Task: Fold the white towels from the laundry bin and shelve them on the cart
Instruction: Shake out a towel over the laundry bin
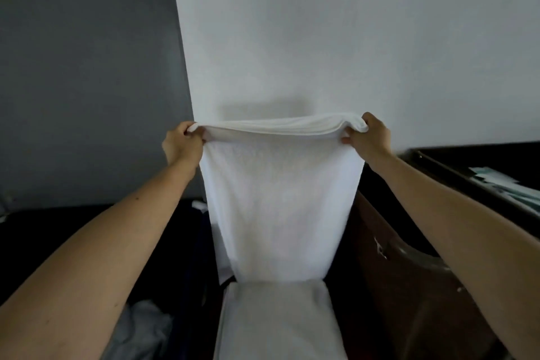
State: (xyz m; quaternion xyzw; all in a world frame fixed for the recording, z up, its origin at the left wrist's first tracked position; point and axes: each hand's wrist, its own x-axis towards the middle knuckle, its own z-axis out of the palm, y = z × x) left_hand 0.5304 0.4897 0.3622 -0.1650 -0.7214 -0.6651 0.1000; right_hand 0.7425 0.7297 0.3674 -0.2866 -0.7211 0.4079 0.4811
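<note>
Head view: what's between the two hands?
In the head view, the white towel spans it: its layered top edge runs from the left hand to the right hand, each gripping a corner.

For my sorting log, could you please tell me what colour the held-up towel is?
Plain white, no pattern; the towel shows best in the head view.

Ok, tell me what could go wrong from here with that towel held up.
The hanging towel is held only by pinches at its top corners, by the left hand and right hand; a slipped corner could undo the fold. Its lower edge reaches the folded towel below, so lowering it carelessly could bunch it or drag that one crooked.
</note>
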